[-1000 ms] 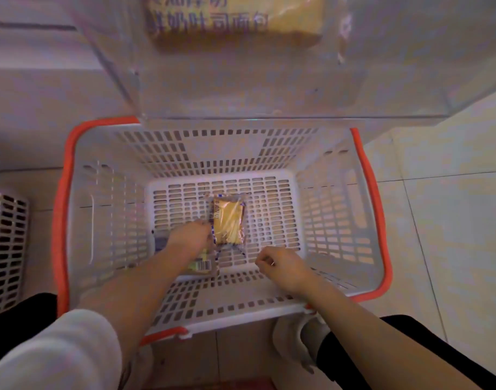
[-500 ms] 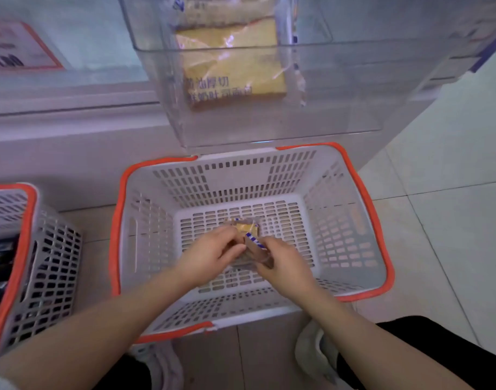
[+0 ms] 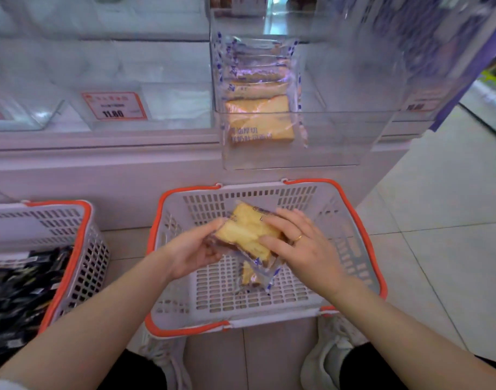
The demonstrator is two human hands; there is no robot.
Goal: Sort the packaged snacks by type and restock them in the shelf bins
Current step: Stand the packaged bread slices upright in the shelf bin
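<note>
Two white shoes (image 3: pixel 329 358) stand on the floor tiles (image 3: pixel 449 249), close to the camera. Just past them sits a white basket (image 3: pixel 353 220) with an orange rim. Both hands are over it. The left hand (image 3: pixel 193 253) is palm up, with its fingers curled under the left end of a bread pack (image 3: pixel 245 232) and its thumb on top. The right hand (image 3: pixel 303 243) lies over the right end of the pack, fingers bent down on it, with a ring (image 3: pixel 298 237) on one finger. So both hands hold this one pack up above the basket floor. A second bread pack (image 3: pixel 254 274) hangs or lies just under the first; I cannot tell if a hand holds it. To the left is another basket (image 3: pixel 83 249), with dark packs (image 3: pixel 19 291) inside. Farther back is the shelf, with a clear bin (image 3: pixel 339 136) sticking out above the basket. More bread packs (image 3: pixel 259 108) are stacked in that bin. A red price tag (image 3: pixel 113 105) sits to its left.
</note>
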